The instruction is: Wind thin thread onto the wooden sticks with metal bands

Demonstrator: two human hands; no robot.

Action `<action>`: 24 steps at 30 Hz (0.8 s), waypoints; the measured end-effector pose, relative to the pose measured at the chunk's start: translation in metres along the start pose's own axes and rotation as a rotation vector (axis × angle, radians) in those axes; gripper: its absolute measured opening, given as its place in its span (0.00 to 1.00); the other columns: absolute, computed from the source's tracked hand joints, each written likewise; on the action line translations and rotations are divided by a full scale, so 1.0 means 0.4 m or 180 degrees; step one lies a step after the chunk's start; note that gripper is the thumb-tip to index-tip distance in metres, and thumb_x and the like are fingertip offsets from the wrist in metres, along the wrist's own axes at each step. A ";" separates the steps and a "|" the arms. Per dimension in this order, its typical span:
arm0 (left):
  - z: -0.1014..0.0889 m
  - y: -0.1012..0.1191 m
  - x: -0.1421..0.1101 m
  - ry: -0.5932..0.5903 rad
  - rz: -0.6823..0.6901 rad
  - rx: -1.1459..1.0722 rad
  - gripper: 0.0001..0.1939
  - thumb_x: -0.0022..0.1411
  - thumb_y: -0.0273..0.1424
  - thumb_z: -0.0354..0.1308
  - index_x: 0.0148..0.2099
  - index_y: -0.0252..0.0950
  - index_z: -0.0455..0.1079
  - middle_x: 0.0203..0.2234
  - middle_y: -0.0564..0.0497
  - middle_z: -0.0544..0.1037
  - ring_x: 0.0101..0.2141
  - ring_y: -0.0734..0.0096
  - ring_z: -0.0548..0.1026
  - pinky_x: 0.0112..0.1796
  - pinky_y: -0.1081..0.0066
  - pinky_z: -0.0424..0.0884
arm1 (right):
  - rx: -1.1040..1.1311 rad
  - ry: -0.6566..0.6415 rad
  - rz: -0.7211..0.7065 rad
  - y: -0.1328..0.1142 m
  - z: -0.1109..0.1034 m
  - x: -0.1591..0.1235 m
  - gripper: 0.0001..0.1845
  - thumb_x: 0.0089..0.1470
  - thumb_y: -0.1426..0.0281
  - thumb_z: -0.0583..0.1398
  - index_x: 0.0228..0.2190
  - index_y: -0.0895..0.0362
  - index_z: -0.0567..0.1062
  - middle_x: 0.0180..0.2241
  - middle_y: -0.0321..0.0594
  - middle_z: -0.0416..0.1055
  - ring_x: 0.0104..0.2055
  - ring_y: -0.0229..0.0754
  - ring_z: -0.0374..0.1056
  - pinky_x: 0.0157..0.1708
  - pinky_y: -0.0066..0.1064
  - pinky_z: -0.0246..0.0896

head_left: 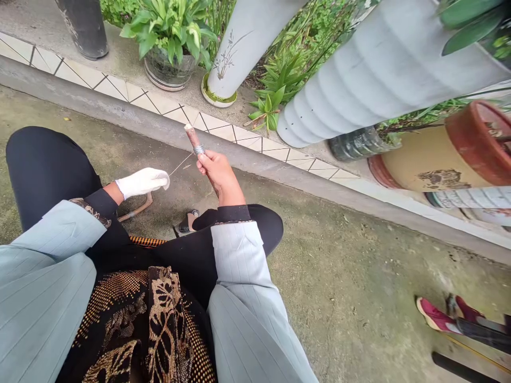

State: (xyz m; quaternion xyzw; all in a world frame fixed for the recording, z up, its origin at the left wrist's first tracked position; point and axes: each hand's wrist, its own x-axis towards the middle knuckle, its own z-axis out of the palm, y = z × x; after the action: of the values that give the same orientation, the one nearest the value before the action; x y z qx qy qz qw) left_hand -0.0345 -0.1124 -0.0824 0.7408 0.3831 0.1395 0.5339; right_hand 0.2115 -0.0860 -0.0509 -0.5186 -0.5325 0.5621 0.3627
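Observation:
My right hand [217, 171], bare, is closed around a brown wooden stick [192, 137] with a pale cut end pointing up and away from me. Silvery wire [198, 150] is wound in several turns around the stick just above my thumb. From these turns a thin strand [180, 164] runs taut down to my left hand [142, 182], which wears a white glove. The gloved fingers are closed on the strand, and its end is hidden. Below the left hand, a bent brown piece like a curved stick [138, 209] shows partly, the rest hidden behind my leg.
Across the front runs a low concrete ledge with a tiled edge [171, 113]. On it stand a potted plant [171, 66], tall grey pots [319, 101] and a red-rimmed tan pot [431, 154]. Another person's red shoe [435, 315] is at the lower right on the concrete floor [351, 266].

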 end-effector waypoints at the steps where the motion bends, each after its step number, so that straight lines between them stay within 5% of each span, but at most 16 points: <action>1: 0.000 0.007 -0.002 -0.0080 0.0044 0.0141 0.16 0.64 0.39 0.50 0.36 0.33 0.72 0.27 0.51 0.75 0.26 0.75 0.68 0.30 0.75 0.64 | -0.0221 0.0080 0.0085 0.007 0.000 0.006 0.16 0.54 0.58 0.61 0.25 0.58 0.67 0.21 0.31 0.63 0.20 0.30 0.54 0.22 0.24 0.50; 9: 0.015 0.023 -0.005 -0.0347 0.0389 0.1135 0.16 0.64 0.35 0.46 0.34 0.35 0.72 0.29 0.53 0.78 0.30 0.72 0.73 0.35 0.75 0.64 | -0.3186 0.0019 0.0443 0.015 0.053 0.002 0.13 0.59 0.61 0.57 0.39 0.54 0.77 0.36 0.42 0.77 0.38 0.43 0.69 0.36 0.31 0.58; 15: 0.014 0.027 -0.011 -0.0232 0.0342 0.2008 0.16 0.64 0.36 0.47 0.36 0.37 0.75 0.29 0.51 0.79 0.29 0.71 0.73 0.30 0.74 0.61 | -0.4292 -0.1571 0.1031 0.014 0.106 -0.009 0.14 0.57 0.64 0.60 0.42 0.55 0.79 0.44 0.50 0.77 0.44 0.48 0.71 0.37 0.33 0.59; 19: -0.005 0.021 -0.008 -0.0028 0.0183 0.2251 0.16 0.63 0.37 0.47 0.37 0.37 0.75 0.30 0.51 0.79 0.29 0.69 0.73 0.29 0.74 0.60 | -0.3926 -0.2622 0.1066 0.009 0.118 -0.022 0.10 0.54 0.66 0.62 0.36 0.57 0.80 0.33 0.44 0.77 0.32 0.40 0.69 0.31 0.30 0.55; 22: -0.016 0.011 -0.002 0.0213 0.0005 0.1884 0.16 0.63 0.37 0.48 0.38 0.36 0.74 0.31 0.50 0.79 0.31 0.68 0.73 0.31 0.73 0.62 | -0.2717 -0.3364 0.0802 -0.011 0.096 -0.035 0.08 0.54 0.67 0.61 0.33 0.58 0.79 0.24 0.35 0.71 0.25 0.33 0.62 0.28 0.27 0.54; 24: -0.016 0.002 0.003 0.0304 -0.0043 0.1329 0.15 0.62 0.37 0.48 0.37 0.34 0.74 0.28 0.49 0.78 0.29 0.69 0.72 0.31 0.73 0.63 | -0.1836 -0.3342 0.0437 -0.030 0.067 -0.042 0.09 0.54 0.66 0.61 0.34 0.58 0.78 0.23 0.32 0.69 0.24 0.31 0.61 0.28 0.25 0.54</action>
State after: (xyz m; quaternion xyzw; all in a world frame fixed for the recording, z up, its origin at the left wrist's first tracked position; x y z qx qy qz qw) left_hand -0.0372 -0.1074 -0.0793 0.8253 0.4335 0.0884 0.3510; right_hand 0.1873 -0.1062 -0.0388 -0.2824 -0.7367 0.5981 -0.1411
